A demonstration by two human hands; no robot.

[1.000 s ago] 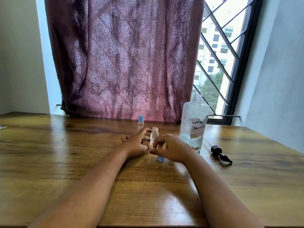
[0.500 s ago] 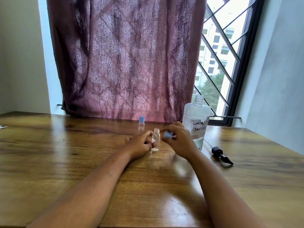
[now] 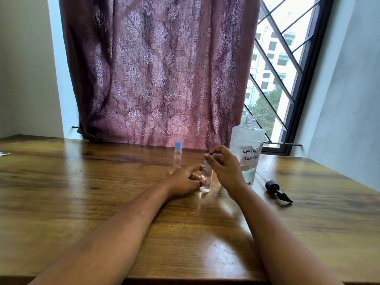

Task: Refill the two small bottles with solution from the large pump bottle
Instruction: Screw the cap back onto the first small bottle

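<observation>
Pinched between the thumb and forefinger of the right hand (image 3: 224, 167), a small blue cap (image 3: 206, 156) sits directly on top of the near small bottle (image 3: 206, 178), at its neck. Just below that pinch, the left hand (image 3: 185, 178) has its fingertips closed around the bottle's clear body, steadying it upright on the wooden table (image 3: 102, 192); the bottle's base touches the tabletop and shows a little clear liquid. Whether the cap is seated on the threads or only resting there cannot be told.

Beyond the left hand's grip and slightly to its left, bottle 2 (image 3: 177, 154) stands upright with its own blue cap on, apart from both hands. Right behind the right hand, the large bottle (image 3: 247, 149) stands with its neck open and a handwritten label on its side. Further right of that grip, the black pump head (image 3: 275, 189) lies on its side on the table, its tube pointing back toward the large bottle. A maroon patterned curtain (image 3: 160, 68) hangs behind everything.
</observation>
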